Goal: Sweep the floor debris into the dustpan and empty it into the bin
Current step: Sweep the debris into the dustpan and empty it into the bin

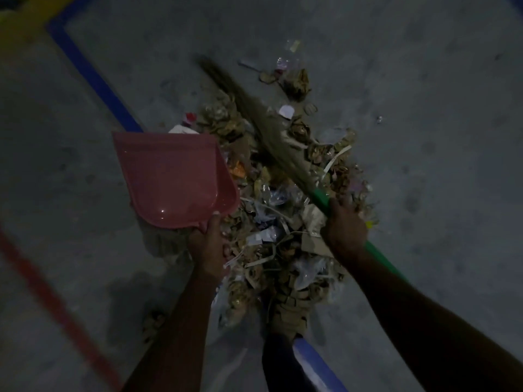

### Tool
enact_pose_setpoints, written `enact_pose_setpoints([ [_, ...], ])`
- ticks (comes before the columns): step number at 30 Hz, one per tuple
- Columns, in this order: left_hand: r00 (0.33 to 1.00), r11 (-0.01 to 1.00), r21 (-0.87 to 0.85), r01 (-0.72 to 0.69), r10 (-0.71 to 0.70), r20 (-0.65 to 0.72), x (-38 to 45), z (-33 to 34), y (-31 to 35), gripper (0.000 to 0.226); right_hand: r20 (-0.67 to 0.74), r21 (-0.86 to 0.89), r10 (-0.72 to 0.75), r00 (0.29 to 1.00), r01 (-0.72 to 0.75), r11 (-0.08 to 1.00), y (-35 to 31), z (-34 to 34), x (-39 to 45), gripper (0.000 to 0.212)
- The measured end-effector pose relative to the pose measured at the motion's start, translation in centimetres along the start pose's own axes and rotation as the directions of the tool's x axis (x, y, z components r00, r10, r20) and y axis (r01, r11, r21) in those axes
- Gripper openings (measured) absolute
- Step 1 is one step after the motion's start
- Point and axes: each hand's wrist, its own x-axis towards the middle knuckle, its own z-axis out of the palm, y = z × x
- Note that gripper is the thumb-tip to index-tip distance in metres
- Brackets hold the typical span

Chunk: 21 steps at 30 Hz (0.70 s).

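Observation:
A pink dustpan hangs just left of a big debris pile of dry leaves, paper strips and plastic scraps on the grey floor. My left hand grips the dustpan's handle at its near end; the pan's inside looks bare. My right hand is closed around the green handle of a grass broom, whose brown bristles lie across the pile and reach up and left, blurred at the tip. No bin is in view.
A blue floor line runs diagonally at upper left and a red line at lower left. Loose scraps lie beyond the pile. My shoe stands at the pile's near edge. A blue-white object sits at the bottom.

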Motion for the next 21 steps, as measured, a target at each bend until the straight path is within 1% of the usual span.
enact_pose_setpoints([
  [2,0.999,0.999,-0.041,0.025,-0.026,-0.029,-0.1,-0.1,-0.6,0.030,0.016,0.018,-0.007,1.000,0.006,1.000,0.9,1.3,-2.8,0.050],
  [5,0.990,0.987,-0.114,0.115,-0.122,-0.063,0.4,-0.7,-2.3,0.024,-0.032,0.020,0.021,0.999,-0.020,1.000,1.9,2.3,-6.6,0.067],
  [7,0.979,0.973,-0.141,0.182,-0.192,-0.062,0.6,-1.2,-3.4,0.026,-0.076,0.034,0.063,0.995,-0.061,0.998,2.4,2.5,-8.0,0.072],
  [8,0.980,0.972,-0.154,0.180,-0.191,-0.060,0.7,-1.4,-3.8,0.026,-0.104,0.055,0.078,0.991,-0.072,0.996,2.6,2.4,-8.1,0.072],
  [10,0.989,0.979,-0.159,0.127,-0.138,-0.060,0.5,-1.6,-4.4,0.022,-0.163,0.086,0.094,0.982,-0.081,0.993,3.0,2.0,-7.3,0.072],
  [13,0.991,0.995,-0.069,0.073,-0.081,-0.109,0.2,-2.0,-4.8,0.023,-0.211,0.096,0.117,0.970,-0.099,0.990,3.2,0.6,-4.2,0.074],
  [17,0.993,0.998,-0.044,0.042,-0.046,-0.109,-0.3,-1.6,-4.0,0.027,-0.293,0.117,0.130,0.947,-0.099,0.988,2.8,-1.7,1.2,0.068],
  [19,0.996,0.995,-0.089,0.043,-0.050,-0.080,-0.7,-1.2,-3.5,0.031,-0.296,0.103,0.143,0.945,-0.117,0.988,2.5,-2.4,3.5,0.064],
  [21,0.997,0.989,-0.141,0.055,-0.063,-0.053,-1.1,-0.5,-3.0,0.036,-0.270,0.086,0.181,0.946,-0.164,0.983,2.0,-2.9,5.4,0.054],
])
